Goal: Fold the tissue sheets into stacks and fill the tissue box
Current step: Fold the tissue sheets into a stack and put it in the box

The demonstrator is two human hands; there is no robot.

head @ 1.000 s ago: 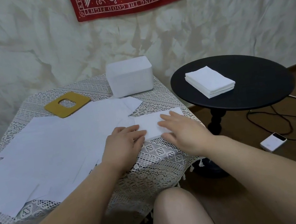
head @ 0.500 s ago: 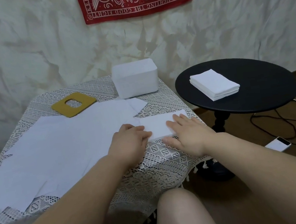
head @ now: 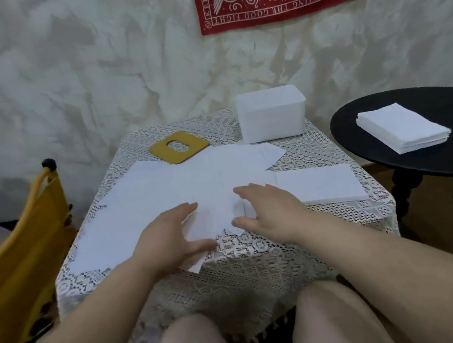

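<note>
- While both hands sit low over the loose tissue sheets [head: 163, 186] on the lace-covered table [head: 261, 257], a yellow chair [head: 12, 262] stands far to the left of the left hand.
- Left hand [head: 167, 236]: fingers straight, spread, thumb out toward the table's near edge; palm down on the sheets w/ nothing pinched. Sheets spread under it & away to its left and beyond it.
- Yellow lid [head: 179, 146] w/ an oval slot lies well beyond the left hand, partly on the sheets' far edge.
- Right hand [head: 269, 209]: fingers relaxed, slightly arched, thumb pointing toward the left hand; palm down over the sheets, holding nothing. Can't tell if the fingertips touch the paper.
- Folded tissue [head: 321, 186] lies flat just right of the right hand, touching the loose sheets' edge.
- White tissue box [head: 271, 114] stands well beyond the right hand, at the table's far side, top open.
- Black round table [head: 424, 168] far right of the right hand, w/ a neat tissue stack [head: 402, 127] on it.
</note>
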